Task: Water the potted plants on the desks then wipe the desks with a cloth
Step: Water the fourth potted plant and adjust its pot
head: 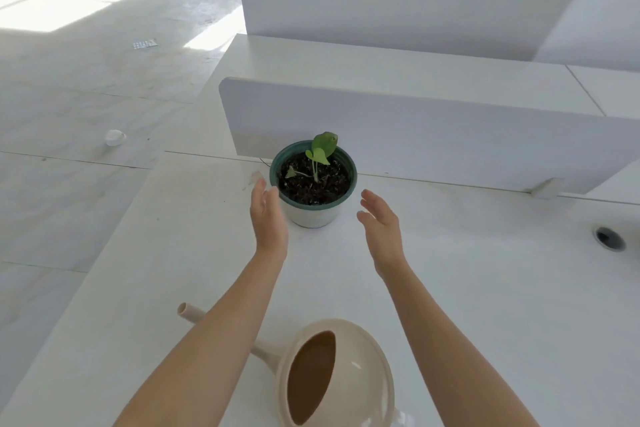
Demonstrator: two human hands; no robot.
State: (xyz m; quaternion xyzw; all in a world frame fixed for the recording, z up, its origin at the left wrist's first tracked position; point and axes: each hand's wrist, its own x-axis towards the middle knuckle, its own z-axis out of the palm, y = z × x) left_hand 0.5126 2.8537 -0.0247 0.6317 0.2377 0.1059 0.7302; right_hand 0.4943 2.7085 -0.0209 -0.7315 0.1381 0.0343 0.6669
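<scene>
- I see both hands out over the white desk (485,288), one on each side of the pot (311,217).
- Left hand (268,215): flat, fingers straight and together, palm turned right toward the pot. It holds nothing. The fingertips sit right at the pot's left rim; I can't tell whether they touch it.
- Right hand (381,222): also spread, fingers straight, palm turned left toward the pot. It holds nothing and there is a clear gap between it and the pot's right side.
- The pot is white-walled with a green rim and stands upright on the desk, just in front of the low white divider panel (415,125). The far side of its rim is very close to the panel.
- Dark soil (308,185) comes up near the rim. A small plant (323,146) with a few green leaves stands toward the far side of the soil, and one small leaf lies low on the left.
- The beige watering can (346,374) is on the desk at the near edge of my view, between the two forearms and well apart from the pot. Its top opening looks brown inside; I can't read a water level.
- The can's spout (188,310) points far-left, passing under the left forearm.
- There's a dark round cable grommet (609,237) in the desk on the right.
- A second white desk (381,62) lies beyond the divider.
- Pale tiled floor (86,80) is on the left, with a small white round object (115,137) lying on it.
</scene>
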